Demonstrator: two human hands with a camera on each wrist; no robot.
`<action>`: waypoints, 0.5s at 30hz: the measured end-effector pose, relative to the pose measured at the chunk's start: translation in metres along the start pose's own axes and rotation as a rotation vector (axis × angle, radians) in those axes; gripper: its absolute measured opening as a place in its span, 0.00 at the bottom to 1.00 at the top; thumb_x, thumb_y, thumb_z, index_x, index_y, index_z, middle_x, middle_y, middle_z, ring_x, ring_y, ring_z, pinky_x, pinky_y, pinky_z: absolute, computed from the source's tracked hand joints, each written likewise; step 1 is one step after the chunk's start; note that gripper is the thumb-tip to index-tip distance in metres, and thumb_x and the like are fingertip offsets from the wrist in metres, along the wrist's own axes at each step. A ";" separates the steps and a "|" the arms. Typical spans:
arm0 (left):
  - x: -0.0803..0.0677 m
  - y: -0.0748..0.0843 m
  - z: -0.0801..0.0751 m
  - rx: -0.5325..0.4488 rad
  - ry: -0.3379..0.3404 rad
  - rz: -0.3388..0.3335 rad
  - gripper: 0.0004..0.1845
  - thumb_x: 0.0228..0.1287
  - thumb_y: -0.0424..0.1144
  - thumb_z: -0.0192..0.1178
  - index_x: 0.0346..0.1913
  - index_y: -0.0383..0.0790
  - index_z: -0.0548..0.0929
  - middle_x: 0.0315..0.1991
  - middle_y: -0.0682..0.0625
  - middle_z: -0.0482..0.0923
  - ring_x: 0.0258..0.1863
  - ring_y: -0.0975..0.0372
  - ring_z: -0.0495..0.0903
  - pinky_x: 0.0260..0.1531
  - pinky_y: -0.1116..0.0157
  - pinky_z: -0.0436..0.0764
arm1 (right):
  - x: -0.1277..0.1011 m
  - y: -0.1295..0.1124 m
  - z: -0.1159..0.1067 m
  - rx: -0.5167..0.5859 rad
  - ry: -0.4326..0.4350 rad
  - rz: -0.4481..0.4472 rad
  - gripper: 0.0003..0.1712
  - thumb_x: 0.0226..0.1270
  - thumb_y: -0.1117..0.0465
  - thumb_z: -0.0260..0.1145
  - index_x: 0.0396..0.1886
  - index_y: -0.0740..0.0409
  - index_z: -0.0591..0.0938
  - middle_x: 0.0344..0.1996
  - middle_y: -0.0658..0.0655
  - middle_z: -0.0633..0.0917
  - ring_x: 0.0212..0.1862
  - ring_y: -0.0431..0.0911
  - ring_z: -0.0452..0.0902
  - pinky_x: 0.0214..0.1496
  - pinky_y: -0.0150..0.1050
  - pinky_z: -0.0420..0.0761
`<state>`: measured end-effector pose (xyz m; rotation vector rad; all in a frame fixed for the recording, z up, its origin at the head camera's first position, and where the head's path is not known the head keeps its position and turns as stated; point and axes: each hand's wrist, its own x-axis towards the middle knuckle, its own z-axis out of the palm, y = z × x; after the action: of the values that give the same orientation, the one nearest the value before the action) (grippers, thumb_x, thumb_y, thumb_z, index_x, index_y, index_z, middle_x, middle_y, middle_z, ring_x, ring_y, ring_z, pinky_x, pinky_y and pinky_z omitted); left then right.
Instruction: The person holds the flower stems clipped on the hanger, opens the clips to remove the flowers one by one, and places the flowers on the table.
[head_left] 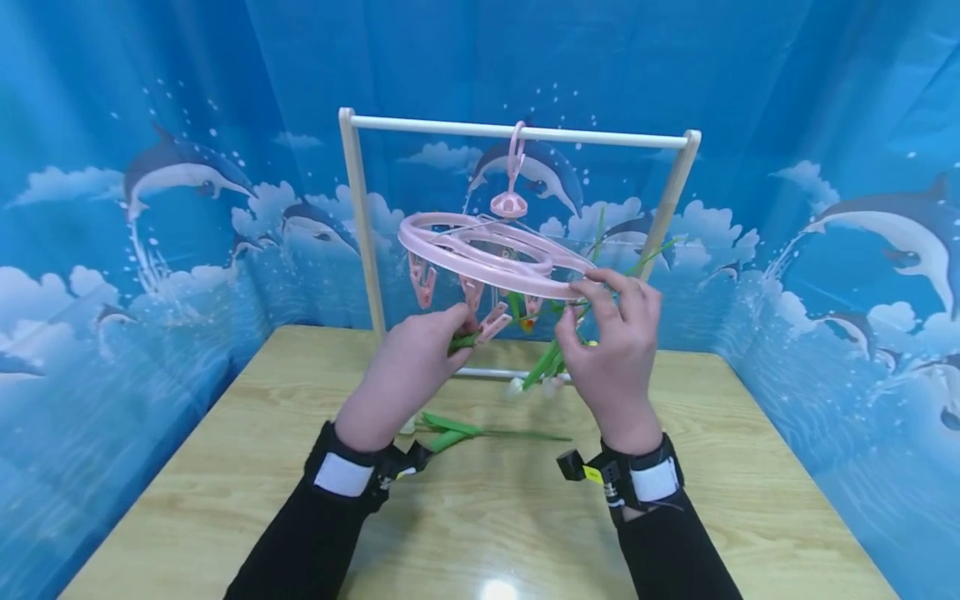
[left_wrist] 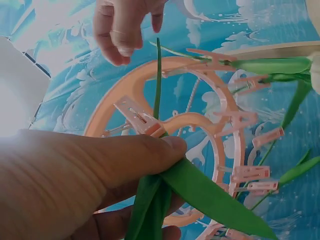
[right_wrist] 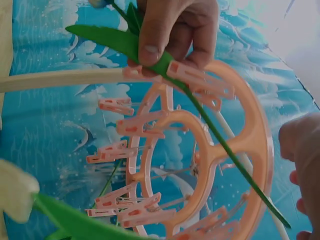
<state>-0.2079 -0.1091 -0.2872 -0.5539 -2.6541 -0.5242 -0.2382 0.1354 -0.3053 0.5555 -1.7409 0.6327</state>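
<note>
A pink round clip hanger (head_left: 487,254) hangs by its hook from the top bar of a wooden rack (head_left: 517,132). My left hand (head_left: 408,371) pinches a green flower stem (left_wrist: 159,197) and holds it against a pink clip (head_left: 493,323) under the ring. That clip (left_wrist: 141,118) sits just above my thumb, with the stem running up past it. My right hand (head_left: 615,346) is at the ring's right rim, fingertips touching it, nothing gripped. In the right wrist view the left hand's fingers (right_wrist: 170,30) hold the stem (right_wrist: 220,135) by a clip (right_wrist: 200,80).
More artificial flowers (head_left: 543,367) with green stems and white buds hang from clips near the right hand. Another flower (head_left: 457,427) lies on the wooden table (head_left: 750,467). A blue dolphin-print backdrop (head_left: 825,125) surrounds the table on three sides.
</note>
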 end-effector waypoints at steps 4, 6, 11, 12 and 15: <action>-0.003 -0.001 -0.002 -0.025 -0.014 0.014 0.14 0.71 0.39 0.76 0.56 0.48 0.87 0.47 0.53 0.94 0.37 0.62 0.91 0.36 0.64 0.90 | -0.001 -0.006 0.000 0.047 0.008 -0.025 0.12 0.71 0.66 0.68 0.51 0.65 0.88 0.53 0.69 0.89 0.51 0.67 0.77 0.56 0.62 0.75; -0.004 -0.001 -0.002 -0.037 -0.018 0.023 0.15 0.71 0.39 0.76 0.57 0.49 0.88 0.48 0.53 0.94 0.39 0.61 0.92 0.38 0.63 0.91 | -0.001 -0.009 -0.001 0.072 0.007 -0.027 0.12 0.71 0.67 0.67 0.50 0.66 0.88 0.49 0.68 0.90 0.48 0.65 0.78 0.52 0.59 0.76; -0.006 0.001 -0.003 -0.038 -0.021 0.038 0.15 0.70 0.39 0.77 0.57 0.52 0.89 0.49 0.54 0.94 0.41 0.60 0.93 0.40 0.61 0.92 | -0.001 -0.014 -0.005 0.102 -0.066 -0.044 0.09 0.73 0.64 0.65 0.41 0.66 0.89 0.37 0.64 0.91 0.38 0.58 0.81 0.40 0.51 0.80; -0.006 0.001 -0.003 -0.038 -0.020 0.040 0.15 0.70 0.39 0.77 0.57 0.52 0.89 0.49 0.55 0.94 0.41 0.60 0.93 0.40 0.61 0.92 | 0.000 -0.015 -0.006 0.099 -0.091 -0.048 0.09 0.73 0.63 0.65 0.40 0.65 0.89 0.35 0.63 0.91 0.37 0.57 0.81 0.38 0.50 0.80; -0.007 0.003 -0.003 -0.039 -0.005 0.056 0.16 0.69 0.39 0.77 0.57 0.52 0.89 0.50 0.54 0.94 0.42 0.60 0.93 0.42 0.61 0.92 | 0.002 -0.019 -0.011 0.075 -0.167 -0.043 0.10 0.74 0.61 0.66 0.38 0.63 0.90 0.35 0.61 0.92 0.37 0.56 0.83 0.37 0.48 0.82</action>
<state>-0.2003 -0.1100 -0.2871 -0.6397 -2.6295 -0.5602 -0.2183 0.1286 -0.2985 0.7132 -1.8621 0.6386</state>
